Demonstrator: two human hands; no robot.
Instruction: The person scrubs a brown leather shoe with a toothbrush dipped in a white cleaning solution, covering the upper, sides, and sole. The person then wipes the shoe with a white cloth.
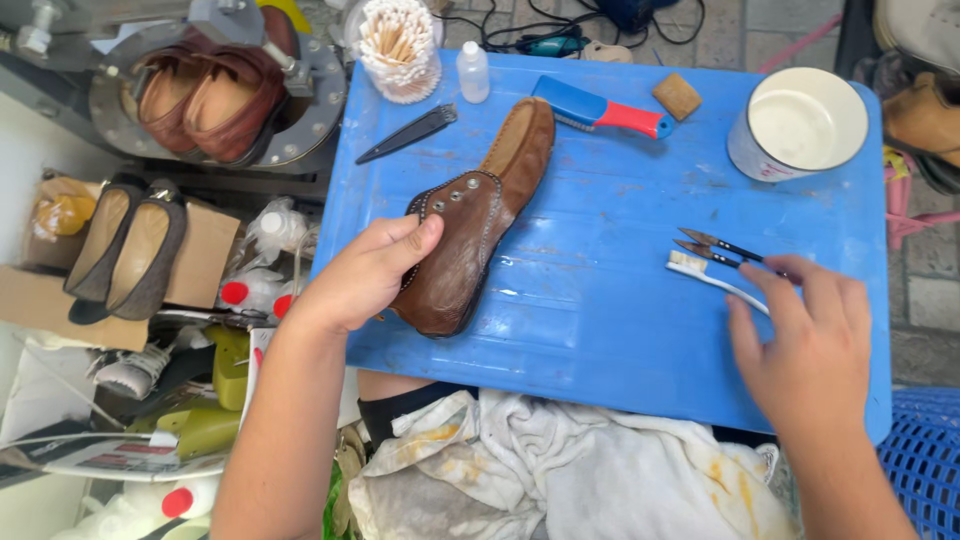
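Observation:
A brown leather shoe upper (480,215) lies flat on a blue plastic board (600,300). My left hand (365,275) grips the shoe's near left edge, thumb on the leather. My right hand (805,345) hovers over the board's right side with fingers spread, its fingertips touching the handle of a white toothbrush (710,277). Just beyond the toothbrush lie two thin dark brushes (720,247). A stained white cloth (560,470) covers my lap below the board.
On the board's far edge are a white tub of paste (797,122), a blue and red brush (600,108), a brown sponge block (677,96), a small bottle (472,72), dark shears (408,133) and a jar of cotton swabs (398,48). Shoes (130,245) and bottles crowd the left.

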